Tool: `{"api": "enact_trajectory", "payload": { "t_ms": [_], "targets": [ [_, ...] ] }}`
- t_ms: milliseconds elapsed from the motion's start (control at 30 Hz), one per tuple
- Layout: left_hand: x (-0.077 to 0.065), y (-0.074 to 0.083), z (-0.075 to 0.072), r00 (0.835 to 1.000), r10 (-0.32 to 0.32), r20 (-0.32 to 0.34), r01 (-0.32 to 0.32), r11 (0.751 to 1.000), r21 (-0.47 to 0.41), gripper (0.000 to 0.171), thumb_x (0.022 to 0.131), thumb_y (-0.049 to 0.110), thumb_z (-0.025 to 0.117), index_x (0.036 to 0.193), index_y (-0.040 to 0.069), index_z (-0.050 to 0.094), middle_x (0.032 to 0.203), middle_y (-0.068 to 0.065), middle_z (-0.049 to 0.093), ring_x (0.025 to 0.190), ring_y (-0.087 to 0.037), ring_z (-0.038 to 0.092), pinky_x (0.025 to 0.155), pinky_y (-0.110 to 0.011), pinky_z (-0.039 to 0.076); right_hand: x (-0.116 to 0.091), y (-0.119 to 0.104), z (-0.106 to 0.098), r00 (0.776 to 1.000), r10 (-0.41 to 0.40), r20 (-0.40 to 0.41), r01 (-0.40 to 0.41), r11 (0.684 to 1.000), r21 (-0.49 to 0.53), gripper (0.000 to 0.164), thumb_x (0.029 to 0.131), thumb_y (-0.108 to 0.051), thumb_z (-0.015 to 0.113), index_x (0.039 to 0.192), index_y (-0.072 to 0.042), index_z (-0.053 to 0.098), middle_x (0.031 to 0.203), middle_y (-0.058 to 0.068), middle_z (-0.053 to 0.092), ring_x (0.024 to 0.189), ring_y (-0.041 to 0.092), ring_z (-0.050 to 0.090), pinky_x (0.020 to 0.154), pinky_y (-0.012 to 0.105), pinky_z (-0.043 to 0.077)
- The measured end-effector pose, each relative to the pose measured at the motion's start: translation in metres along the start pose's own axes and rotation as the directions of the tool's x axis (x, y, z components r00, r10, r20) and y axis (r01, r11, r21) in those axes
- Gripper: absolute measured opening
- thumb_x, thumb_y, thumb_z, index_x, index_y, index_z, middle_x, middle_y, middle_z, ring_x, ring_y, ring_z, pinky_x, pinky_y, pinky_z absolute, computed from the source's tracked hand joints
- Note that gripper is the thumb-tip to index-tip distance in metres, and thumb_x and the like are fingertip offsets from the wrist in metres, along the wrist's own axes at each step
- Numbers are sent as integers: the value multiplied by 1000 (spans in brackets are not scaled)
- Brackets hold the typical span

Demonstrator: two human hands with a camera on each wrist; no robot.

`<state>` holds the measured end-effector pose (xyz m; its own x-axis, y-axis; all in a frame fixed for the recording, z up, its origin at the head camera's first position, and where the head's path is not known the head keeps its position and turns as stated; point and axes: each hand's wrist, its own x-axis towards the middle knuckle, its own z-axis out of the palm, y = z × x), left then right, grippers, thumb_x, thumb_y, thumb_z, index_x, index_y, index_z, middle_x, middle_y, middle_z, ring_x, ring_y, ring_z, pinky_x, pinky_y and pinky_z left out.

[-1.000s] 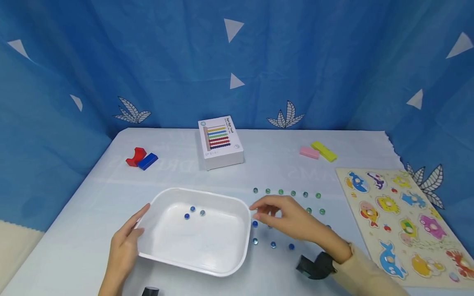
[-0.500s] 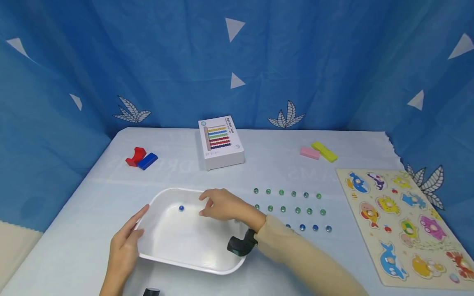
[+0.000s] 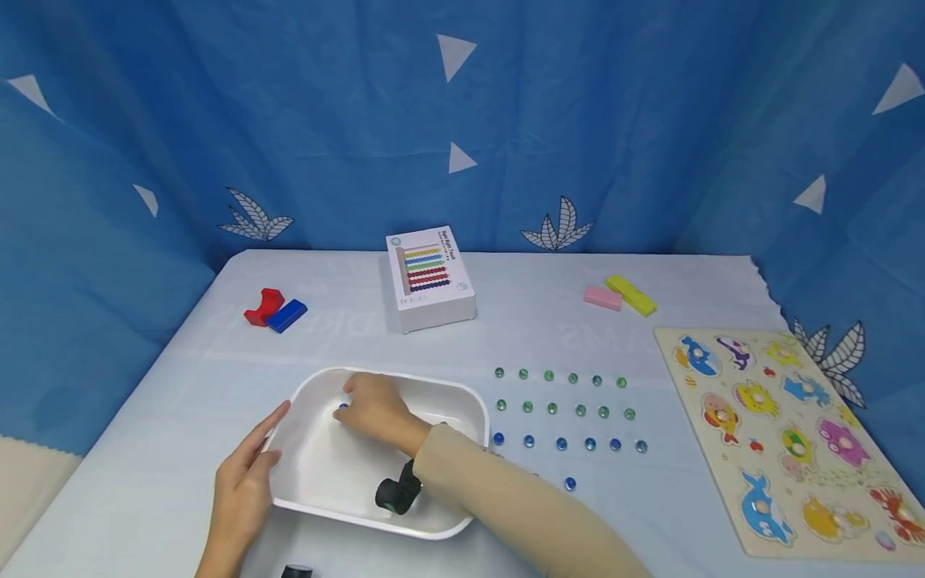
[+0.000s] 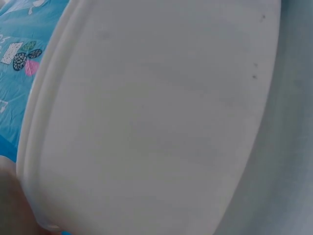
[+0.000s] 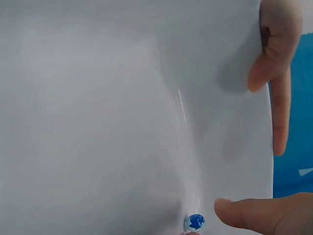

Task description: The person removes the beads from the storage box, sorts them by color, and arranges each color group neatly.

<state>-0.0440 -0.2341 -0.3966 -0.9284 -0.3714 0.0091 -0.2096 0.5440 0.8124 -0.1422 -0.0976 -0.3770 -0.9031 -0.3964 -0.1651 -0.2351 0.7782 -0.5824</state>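
A white plastic basin (image 3: pixel 311 466) sits on the table at the front. My left hand (image 3: pixel 242 486) grips its left side, the thumb at the rim and the fingers along the outer wall. Inside the basin, my right hand (image 3: pixel 379 408) reaches down at a blue glass marble (image 5: pixel 195 223). One fingertip meets the marble's lower edge in the right wrist view, while the thumb (image 5: pixel 244 214) stands a small gap away from it. The outer wall of the basin fills most of the left wrist view. The right hand and forearm hide part of the basin's inside.
Rows of green marbles (image 3: pixel 552 409) and blue marbles (image 3: pixel 561 444) lie right of the basin, the nearest row partly behind the right sleeve. An animal puzzle board (image 3: pixel 788 449) lies far right. Behind stand a white box (image 3: pixel 437 309), red (image 3: pixel 267 307) and blue blocks (image 3: pixel 287 315), pink (image 3: pixel 603 297) and yellow blocks (image 3: pixel 631 295).
My right hand has moved left from beside the basin's right rim, across its inside, down to the blue marble. The left hand has kept its grip in place.
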Motion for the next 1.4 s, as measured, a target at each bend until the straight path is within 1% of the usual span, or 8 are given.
{"api": "enact_trajectory", "payload": {
  "t_ms": [133, 367, 633, 767, 833, 1000, 1233, 1400],
  "targets": [
    [0, -1, 0, 1000, 11, -6, -11, 1000, 3, 51, 90, 3, 31, 135, 24, 42, 142, -2, 40, 135, -23, 30, 111, -43, 27, 3, -6, 10, 998, -26, -60, 26, 1000, -2, 37, 69, -23, 74, 102, -9, 67, 98, -2, 68, 86, 7, 60, 75, 12, 47],
    [-1, -5, 0, 999, 41, -35, -40, 999, 23, 52, 89, 2, 35, 133, 29, 45, 139, -2, 44, 132, -16, 35, 92, 6, 21, 7, -15, 23, 995, -87, -57, 85, 996, -32, 16, 67, -21, 75, 72, -10, 64, 60, -9, 49, 56, 4, 43, 48, 11, 33],
    [-2, -6, 2, 997, 55, -60, -54, 998, 20, 52, 88, 2, 38, 130, 29, 48, 137, -1, 47, 129, 1, 34, 89, 8, 22, 9, -18, 23, 998, -5, -70, -2, 995, -98, 7, 69, -9, 64, 67, -15, 60, 66, -6, 60, 55, 7, 49, 41, 18, 37],
    [-3, -6, 3, 996, 61, -67, -60, 998, 16, 52, 87, 1, 38, 129, 30, 49, 137, 0, 47, 122, 14, 33, 89, 8, 24, 10, -16, 22, 998, 14, -57, -21, 991, -130, 28, 70, -9, 63, 51, -14, 43, 50, -4, 43, 46, 9, 40, 35, 21, 31],
    [-3, -6, 3, 996, 63, -69, -62, 998, 16, 51, 87, 1, 38, 129, 30, 49, 136, -1, 48, 121, 14, 33, 89, 8, 24, 11, -15, 21, 999, 15, -51, -22, 990, -142, 33, 69, -10, 63, 49, -15, 38, 48, -5, 35, 45, 9, 35, 35, 21, 27],
    [-2, -5, 2, 997, 49, -63, -48, 999, 13, 51, 88, 1, 37, 129, 29, 49, 136, -2, 48, 129, -3, 36, 89, 8, 23, 12, -13, 17, 998, 52, -40, -57, 988, -144, 10, 70, -21, 67, 63, -25, 62, 63, -14, 56, 57, 4, 48, 44, 19, 33],
    [0, -6, 1, 998, 27, -59, -25, 999, 30, 51, 88, 2, 36, 130, 28, 48, 137, -2, 46, 131, -18, 37, 91, 5, 21, -2, -23, -7, 996, 65, 63, -76, 977, 197, 7, 73, -30, 71, 80, -29, 68, 55, -10, 61, 48, 4, 56, 45, 19, 37],
    [0, -6, 1, 999, 6, -51, -5, 1000, 17, 51, 88, 2, 36, 131, 25, 48, 138, -1, 46, 132, -20, 35, 110, -21, 29, -28, -13, -47, 977, -194, 86, 137, 886, 442, 15, 77, -25, 70, 92, -22, 69, 75, -9, 65, 64, 5, 60, 53, 17, 47]
  ]
}}
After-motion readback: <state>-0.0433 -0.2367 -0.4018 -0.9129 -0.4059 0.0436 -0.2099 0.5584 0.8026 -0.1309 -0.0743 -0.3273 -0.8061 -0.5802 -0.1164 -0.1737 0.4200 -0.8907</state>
